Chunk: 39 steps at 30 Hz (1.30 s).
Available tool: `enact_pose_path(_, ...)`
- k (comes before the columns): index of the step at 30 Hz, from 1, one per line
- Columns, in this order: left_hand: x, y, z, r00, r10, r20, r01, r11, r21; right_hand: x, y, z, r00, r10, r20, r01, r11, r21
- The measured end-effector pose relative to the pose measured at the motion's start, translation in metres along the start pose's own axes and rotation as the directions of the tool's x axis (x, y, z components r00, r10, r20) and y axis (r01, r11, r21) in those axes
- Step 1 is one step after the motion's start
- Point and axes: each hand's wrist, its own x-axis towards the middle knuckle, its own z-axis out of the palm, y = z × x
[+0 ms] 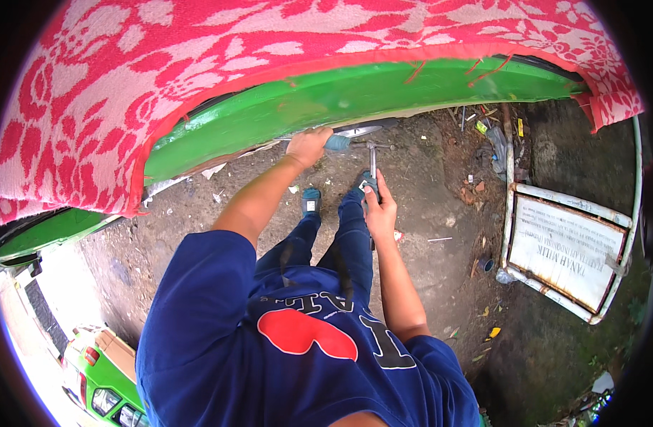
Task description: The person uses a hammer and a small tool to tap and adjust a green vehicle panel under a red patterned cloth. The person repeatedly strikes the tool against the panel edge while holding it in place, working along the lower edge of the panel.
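Observation:
Beside the lower edge of a green vehicle panel (319,96), my left hand (308,147) is closed round a tool with a teal grip (338,142). The tool's far end is hard to make out where it meets the hammer's head. My right hand (380,206) grips a hammer (373,162) with a metal shaft and a slim head, held upright in the view. The hammer's head is close to the end of the teal-gripped tool; I cannot tell whether they touch. A red and pink floral cloth (269,43) covers the vehicle above the panel.
Bare dirt ground (440,206) with litter scraps lies below. On the right a white sign in a rusty metal frame (565,252) leans or lies, near a clear plastic bag (496,148). My feet (311,201) stand close to the panel. Another green vehicle (106,384) is at lower left.

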Motion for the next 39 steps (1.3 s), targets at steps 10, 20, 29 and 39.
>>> enact_pose_path(10, -0.018, -0.043, -0.008, 0.997, -0.072, -0.003, 0.072, 0.994, 0.086, 0.007, 0.016, 0.034, 0.992, -0.017, 0.126, -0.002, 0.989, 0.147)
enact_pose_path(20, -0.035, 0.001, -0.004, 0.969, 0.23, -0.086, -0.24, 0.964, -0.119, -0.014, -0.011, 0.012, 0.998, 0.061, -0.02, -0.049, 0.924, 0.38)
enact_pose_path(29, -0.035, -0.002, -0.006, 0.959, 0.276, -0.062, -0.282, 0.951, -0.129, -0.021, -0.008, -0.004, 0.995, 0.063, -0.073, -0.033, 0.933, 0.358)
enact_pose_path(39, -0.036, -0.01, -0.001, 0.947, 0.297, -0.121, -0.312, 0.939, -0.143, -0.032, 0.004, -0.008, 0.99, 0.108, -0.088, -0.072, 0.938, 0.339)
